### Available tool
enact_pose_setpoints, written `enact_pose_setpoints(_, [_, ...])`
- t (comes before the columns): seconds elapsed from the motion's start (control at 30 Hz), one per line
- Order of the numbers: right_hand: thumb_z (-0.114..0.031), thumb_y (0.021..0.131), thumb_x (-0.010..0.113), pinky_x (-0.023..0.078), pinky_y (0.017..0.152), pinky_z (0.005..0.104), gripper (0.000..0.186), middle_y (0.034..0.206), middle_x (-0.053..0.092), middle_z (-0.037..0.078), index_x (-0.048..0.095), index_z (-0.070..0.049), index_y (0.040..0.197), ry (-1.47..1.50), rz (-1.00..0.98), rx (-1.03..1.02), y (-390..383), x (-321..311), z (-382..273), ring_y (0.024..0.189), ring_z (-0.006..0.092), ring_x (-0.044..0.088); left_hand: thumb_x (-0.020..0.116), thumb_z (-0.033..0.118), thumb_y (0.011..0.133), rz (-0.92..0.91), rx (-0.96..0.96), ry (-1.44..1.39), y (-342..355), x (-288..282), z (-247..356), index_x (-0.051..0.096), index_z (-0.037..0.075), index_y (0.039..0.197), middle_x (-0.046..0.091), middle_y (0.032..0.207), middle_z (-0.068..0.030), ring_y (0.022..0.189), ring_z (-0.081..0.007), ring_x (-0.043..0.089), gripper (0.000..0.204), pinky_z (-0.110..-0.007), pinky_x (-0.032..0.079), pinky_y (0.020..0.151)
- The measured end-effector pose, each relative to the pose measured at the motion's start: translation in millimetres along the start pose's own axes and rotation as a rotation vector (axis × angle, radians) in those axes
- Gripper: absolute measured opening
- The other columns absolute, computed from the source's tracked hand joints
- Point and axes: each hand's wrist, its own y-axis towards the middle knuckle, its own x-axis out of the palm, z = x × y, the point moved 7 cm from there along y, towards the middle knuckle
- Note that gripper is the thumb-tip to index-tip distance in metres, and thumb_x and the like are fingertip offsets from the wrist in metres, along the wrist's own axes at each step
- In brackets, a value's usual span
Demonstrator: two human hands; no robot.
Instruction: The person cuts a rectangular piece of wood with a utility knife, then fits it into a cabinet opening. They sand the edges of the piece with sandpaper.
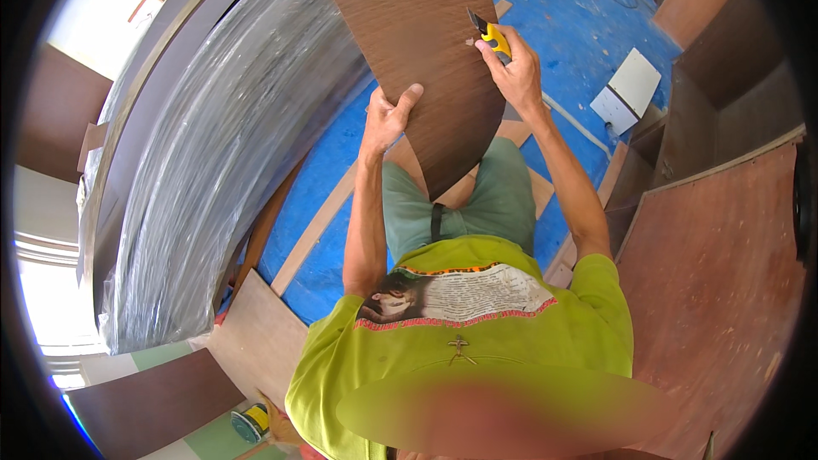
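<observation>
Now the left hand (388,115) clamps the brown veneer sheet (426,60) at its lower edge, above the lap; right hand (511,72) closed around a yellow utility knife (489,32) at the sheet's right edge; thin, light, likely bendy, so best gripped by its edges.

Dark veneer sheet (426,60) fills the space ahead of both hands, blocking reach straight forward. Plastic-wrapped panel stack (221,145) walls off the left side, close to the left hand (388,115). Open blue floor (571,43) beyond the right hand (511,72); white box (626,89) and brown cabinet panels (716,230) obstruct further right.
</observation>
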Motion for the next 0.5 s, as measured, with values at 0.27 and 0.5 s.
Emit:
enact_pose_setpoints(0.27, [0.002,0.076,0.076,0.050,0.070,0.0400,0.029,0.091,0.066,0.013,0.065,-0.005,0.101,-0.102,-0.047,-0.317,15,-6,-31,0.082,0.0352,0.064,0.064,0.018,0.096,-0.069,0.022,0.039,-7,3,13,0.061,-0.006,0.121,0.069,0.112,-0.0112,0.099,-0.0176,0.063,0.035,-0.034,0.051,0.086])
enact_pose_setpoints(0.5, [0.003,0.074,0.075,0.051,0.072,0.0402,0.034,0.092,0.067,0.012,0.064,-0.007,0.105,-0.120,-0.016,-0.191,11,2,-28,0.083,0.0350,0.065,0.061,0.016,0.098,-0.039,0.003,0.058,-10,9,22,0.058,-0.006,0.126,0.068,0.116,-0.0124,0.105,-0.0197,0.062,0.036,-0.036,0.051,0.090])
